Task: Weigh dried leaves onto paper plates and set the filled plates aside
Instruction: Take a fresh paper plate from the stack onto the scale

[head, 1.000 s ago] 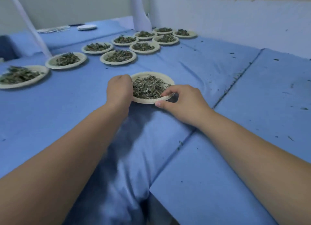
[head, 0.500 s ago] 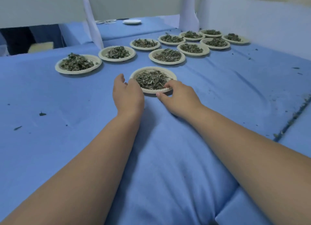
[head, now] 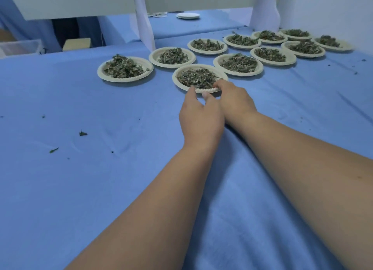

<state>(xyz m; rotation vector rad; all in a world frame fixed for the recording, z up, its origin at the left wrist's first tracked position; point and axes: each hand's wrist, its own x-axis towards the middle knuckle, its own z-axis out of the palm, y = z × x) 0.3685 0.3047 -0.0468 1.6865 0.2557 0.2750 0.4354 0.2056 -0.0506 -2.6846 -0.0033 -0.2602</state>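
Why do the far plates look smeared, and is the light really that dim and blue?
Head view: dim, even light, no glare, faint shadows beside the forearms; far-right plates smeared, the nearest plate sharper; the wide lens stretches the forearms near the bottom edge.

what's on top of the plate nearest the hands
A heap of dried leaves fills the plate. Fingers of the right hand curl over its near rim, hiding that edge; the bottom under the leaves is hidden.
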